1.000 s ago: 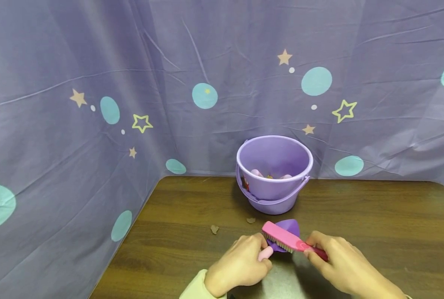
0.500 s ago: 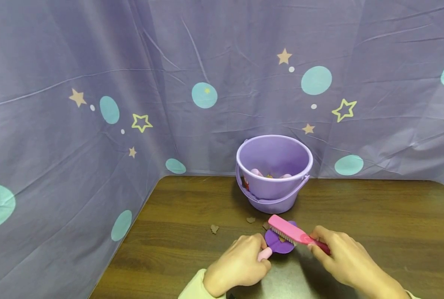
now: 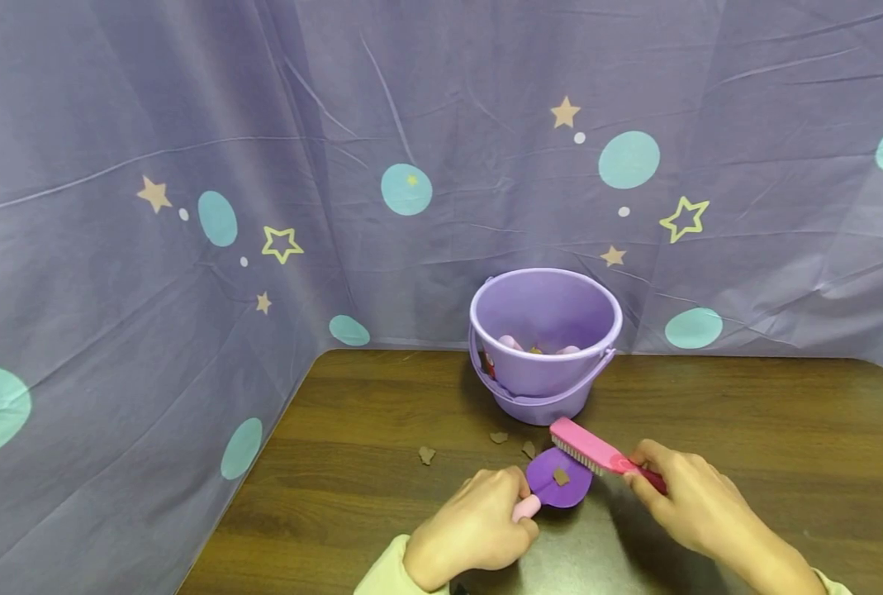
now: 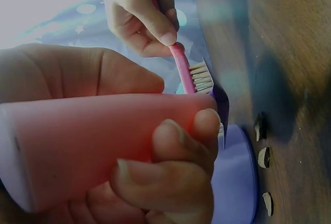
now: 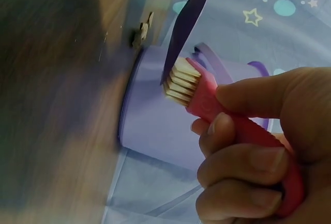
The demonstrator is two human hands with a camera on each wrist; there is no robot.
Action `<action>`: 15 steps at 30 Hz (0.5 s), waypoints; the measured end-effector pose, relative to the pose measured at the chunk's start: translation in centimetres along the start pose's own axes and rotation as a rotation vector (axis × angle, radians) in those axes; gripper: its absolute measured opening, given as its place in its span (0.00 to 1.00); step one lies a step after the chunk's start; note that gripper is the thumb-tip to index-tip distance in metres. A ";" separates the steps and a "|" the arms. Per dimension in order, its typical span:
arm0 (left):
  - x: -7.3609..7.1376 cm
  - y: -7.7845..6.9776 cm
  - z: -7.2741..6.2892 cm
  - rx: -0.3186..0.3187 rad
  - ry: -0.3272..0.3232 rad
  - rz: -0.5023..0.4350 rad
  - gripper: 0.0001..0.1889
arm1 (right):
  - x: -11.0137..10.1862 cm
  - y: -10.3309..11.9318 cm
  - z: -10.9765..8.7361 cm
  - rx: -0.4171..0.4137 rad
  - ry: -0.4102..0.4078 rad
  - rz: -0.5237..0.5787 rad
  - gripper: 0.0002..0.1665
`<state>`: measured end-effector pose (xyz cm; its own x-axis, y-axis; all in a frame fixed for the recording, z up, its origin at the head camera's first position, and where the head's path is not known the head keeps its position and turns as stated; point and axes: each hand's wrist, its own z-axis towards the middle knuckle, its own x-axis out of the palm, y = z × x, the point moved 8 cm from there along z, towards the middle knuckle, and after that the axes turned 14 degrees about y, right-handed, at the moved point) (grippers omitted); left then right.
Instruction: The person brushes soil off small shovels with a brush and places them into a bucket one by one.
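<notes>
My left hand (image 3: 478, 519) grips the pink handle (image 4: 98, 146) of a small toy shovel with a purple blade (image 3: 543, 471). On that blade lies a small brown scrap (image 3: 561, 477). My right hand (image 3: 697, 500) holds a pink brush (image 3: 591, 447) by its darker handle, pinching it with the thumb on top in the right wrist view. The pale bristles (image 5: 182, 83) meet the blade's far right edge. Several more brown scraps, one of them by the blade (image 3: 529, 449), lie on the table to the left of and beyond the shovel.
Behind the shovel stands a light purple bucket (image 3: 553, 382), its handle hanging down in front, with pinkish things inside. A purple cloth (image 3: 441, 99) with stars and ovals hangs along the back and left of the brown wooden table (image 3: 746, 430).
My right hand has drawn the brush rightward and away across the purple blade, uncovering the scrap on it. The shovel's blade now faces up more plainly, while my left hand has hardly moved.
</notes>
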<state>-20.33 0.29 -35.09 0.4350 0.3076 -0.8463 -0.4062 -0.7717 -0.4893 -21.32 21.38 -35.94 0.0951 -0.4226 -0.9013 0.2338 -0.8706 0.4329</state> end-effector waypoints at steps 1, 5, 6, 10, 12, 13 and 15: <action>0.0 0.0 0.0 -0.002 0.003 0.003 0.08 | -0.1 -0.1 0.0 0.004 -0.002 -0.001 0.07; 0.2 0.1 0.1 -0.003 0.011 0.004 0.08 | -0.6 -0.3 0.0 0.017 -0.026 -0.017 0.05; 0.2 0.1 0.1 -0.003 0.012 0.002 0.08 | -0.8 -0.2 -0.1 0.017 -0.035 -0.019 0.05; 0.1 0.2 0.1 -0.005 0.003 -0.009 0.08 | -1.4 0.9 -0.6 -0.037 -0.077 0.001 0.04; 0.1 0.3 0.1 -0.008 -0.004 -0.014 0.08 | -1.5 1.8 -1.0 -0.108 -0.097 0.032 0.06; 0.0 0.3 0.1 -0.009 -0.006 -0.018 0.08 | -1.4 2.4 -1.2 -0.152 -0.102 0.054 0.07; 0.0 0.3 0.1 -0.008 -0.009 -0.021 0.08 | -1.2 3.3 -1.5 -0.235 -0.100 0.097 0.09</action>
<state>-20.57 0.13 -35.27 0.4364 0.3289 -0.8375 -0.3907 -0.7692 -0.5057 -19.22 19.38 -33.42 0.0347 -0.5338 -0.8449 0.4475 -0.7476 0.4907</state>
